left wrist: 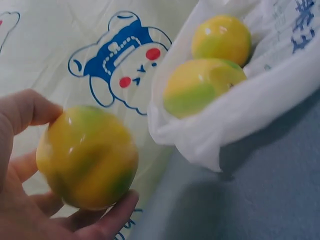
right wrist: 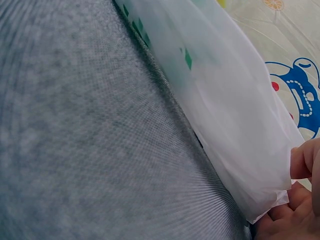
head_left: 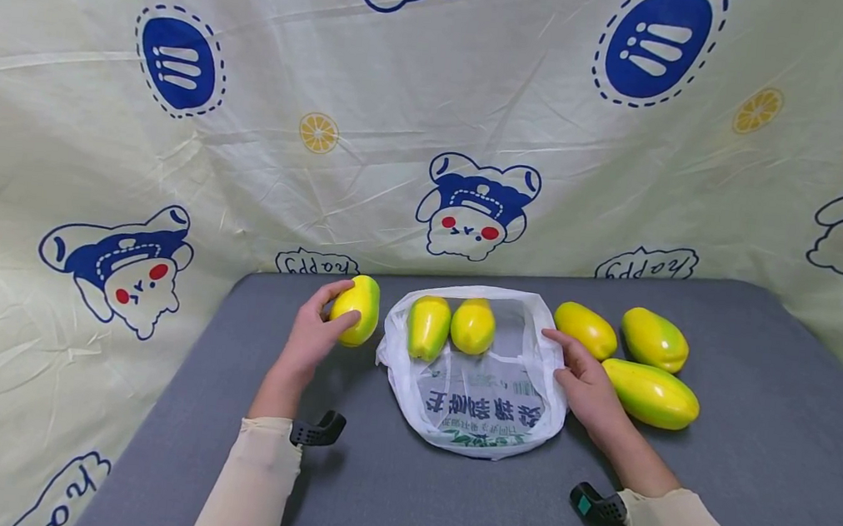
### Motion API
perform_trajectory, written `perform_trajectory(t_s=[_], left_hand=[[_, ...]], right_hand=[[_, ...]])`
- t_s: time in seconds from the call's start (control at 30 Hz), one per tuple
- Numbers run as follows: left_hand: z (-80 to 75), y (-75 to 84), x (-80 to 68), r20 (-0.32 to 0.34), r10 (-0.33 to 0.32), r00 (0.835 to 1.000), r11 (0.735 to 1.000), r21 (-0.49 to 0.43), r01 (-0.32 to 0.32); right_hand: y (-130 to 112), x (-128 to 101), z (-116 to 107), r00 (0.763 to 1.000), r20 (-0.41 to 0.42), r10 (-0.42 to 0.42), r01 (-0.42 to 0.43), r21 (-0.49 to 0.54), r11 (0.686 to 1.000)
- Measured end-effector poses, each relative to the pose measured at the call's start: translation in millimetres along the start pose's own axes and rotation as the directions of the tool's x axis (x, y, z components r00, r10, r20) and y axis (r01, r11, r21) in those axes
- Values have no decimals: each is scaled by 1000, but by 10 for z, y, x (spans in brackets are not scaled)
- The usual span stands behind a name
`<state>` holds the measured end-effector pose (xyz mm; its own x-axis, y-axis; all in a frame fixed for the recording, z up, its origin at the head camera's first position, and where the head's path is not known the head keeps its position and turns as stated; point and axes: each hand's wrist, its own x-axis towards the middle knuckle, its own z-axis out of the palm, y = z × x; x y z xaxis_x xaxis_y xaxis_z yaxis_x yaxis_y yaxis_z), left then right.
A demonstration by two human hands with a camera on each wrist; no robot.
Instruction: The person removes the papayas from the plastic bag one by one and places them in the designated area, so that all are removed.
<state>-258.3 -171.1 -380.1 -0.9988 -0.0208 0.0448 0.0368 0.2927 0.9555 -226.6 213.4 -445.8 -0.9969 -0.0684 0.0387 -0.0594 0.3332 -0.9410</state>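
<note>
Looked down from head height over the counter [head_left: 750, 459]; wrist views sat close, sharing seemingly the same bag [head_left: 477, 401].

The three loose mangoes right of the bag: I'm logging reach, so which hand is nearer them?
Right. The right hand holds the bag rim beside the three loose mangoes; the left hand grips a mango across the bag.

Yellow-green papaya [head_left: 357, 310] held beside bag [head_left: 480, 402]

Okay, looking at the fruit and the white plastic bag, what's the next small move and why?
Probably carry the yellow-green papaya in the left hand rightward into the mouth of the white plastic bag. The hand already grips it beside the bag, two papayas in the bag show the mouth is open, and the right hand holds the bag's edge.
</note>
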Motion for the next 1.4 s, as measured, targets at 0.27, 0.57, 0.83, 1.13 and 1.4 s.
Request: perform_trajectory(t_s=[0.27,0.57,0.83,1.13,1.4], left_hand=[[-71,-175,75,-97,-81,992,996,-31,78],[-120,-347,132,-118,-122,985,992,6,123],[-137,-442,151,-115,-137,984,988,50,143],[-122,-448,142,-86,-135,987,985,98,143],[-111,-441,133,-83,-134,987,983,118,144]], right_hand=[[7,-7,-5,1000,11,-15,15,11,1000],[10,-7,-2,1000,16,-24,25,-10,1000],[8,2,-7,1000,14,-15,16,-29,999],[14,3,-3,1000,11,-11,11,-47,999],[16,5,-9,1000,12,-18,18,-55,998]])
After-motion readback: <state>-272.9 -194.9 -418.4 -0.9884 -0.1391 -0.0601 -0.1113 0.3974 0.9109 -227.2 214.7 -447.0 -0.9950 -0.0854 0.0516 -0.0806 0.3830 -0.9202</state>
